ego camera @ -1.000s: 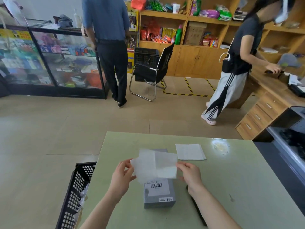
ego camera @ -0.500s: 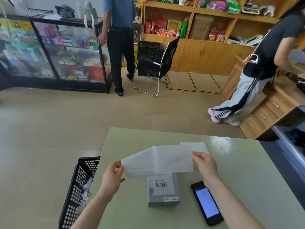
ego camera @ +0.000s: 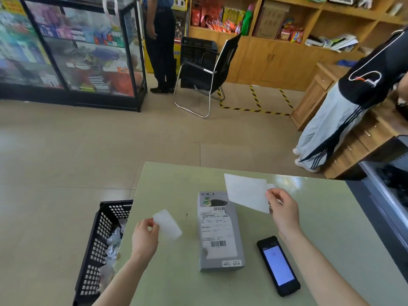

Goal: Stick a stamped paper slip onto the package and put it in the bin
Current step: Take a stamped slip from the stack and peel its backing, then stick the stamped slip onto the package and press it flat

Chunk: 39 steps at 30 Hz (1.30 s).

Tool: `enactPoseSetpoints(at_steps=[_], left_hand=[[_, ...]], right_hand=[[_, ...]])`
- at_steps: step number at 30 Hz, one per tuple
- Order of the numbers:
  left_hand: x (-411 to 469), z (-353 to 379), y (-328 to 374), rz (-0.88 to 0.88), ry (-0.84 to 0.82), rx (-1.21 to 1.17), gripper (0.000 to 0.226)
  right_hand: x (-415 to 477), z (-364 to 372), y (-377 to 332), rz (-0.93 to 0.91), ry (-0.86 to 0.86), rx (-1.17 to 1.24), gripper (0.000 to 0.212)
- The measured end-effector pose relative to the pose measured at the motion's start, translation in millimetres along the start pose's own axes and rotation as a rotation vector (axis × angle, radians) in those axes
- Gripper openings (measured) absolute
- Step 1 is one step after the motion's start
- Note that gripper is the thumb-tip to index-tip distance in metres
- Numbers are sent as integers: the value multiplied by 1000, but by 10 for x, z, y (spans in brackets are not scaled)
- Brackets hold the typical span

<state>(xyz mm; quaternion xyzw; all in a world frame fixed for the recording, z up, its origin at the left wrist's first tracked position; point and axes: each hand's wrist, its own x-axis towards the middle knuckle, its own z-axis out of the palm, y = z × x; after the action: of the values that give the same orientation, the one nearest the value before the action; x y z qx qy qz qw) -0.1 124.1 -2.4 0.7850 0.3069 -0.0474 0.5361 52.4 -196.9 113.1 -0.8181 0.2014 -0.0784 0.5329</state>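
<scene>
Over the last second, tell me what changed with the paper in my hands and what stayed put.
The joined white sheet has come apart: the left hand drew a small translucent piece down toward the black plastic crate, while the right hand carried the larger white slip up and right. The grey labelled package and black phone stayed on the green table.

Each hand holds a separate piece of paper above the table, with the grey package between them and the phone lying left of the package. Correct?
Not quite. In the head view the phone lies right of the package, not left. The rest holds: left hand and right hand each hold paper.
</scene>
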Motion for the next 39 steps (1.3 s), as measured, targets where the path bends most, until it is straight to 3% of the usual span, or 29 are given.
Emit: enactPoseSetpoints(at_steps=[5, 9, 17, 22, 26, 29, 34, 39], left_hand=[[-28, 166, -55, 33, -43, 152, 6], [-52, 321, -101, 157, -182, 267, 10], [-148, 519, 27, 300, -234, 288, 14], [-271, 793, 251, 394, -241, 315, 52], [-441, 1185, 396, 481, -294, 594, 81], [-573, 1513, 494, 391, -358, 730, 94], [-652, 1835, 565, 281, -374, 931, 110], [-667, 1889, 518, 296, -305, 934, 110]], right_hand=[[-25, 36, 58, -6, -9, -28, 6], [-87, 28, 115, -1, -9, -38, 7], [-188, -112, 210, 83, 20, 48, 7], [-248, -219, 232, 93, 50, 99, 7], [-299, -312, 304, 91, 93, 95, 11], [-333, -399, 366, 105, 115, 97, 8], [-354, -587, 489, 121, 126, 73, 6], [-338, -768, 597, 123, 114, 53, 8]])
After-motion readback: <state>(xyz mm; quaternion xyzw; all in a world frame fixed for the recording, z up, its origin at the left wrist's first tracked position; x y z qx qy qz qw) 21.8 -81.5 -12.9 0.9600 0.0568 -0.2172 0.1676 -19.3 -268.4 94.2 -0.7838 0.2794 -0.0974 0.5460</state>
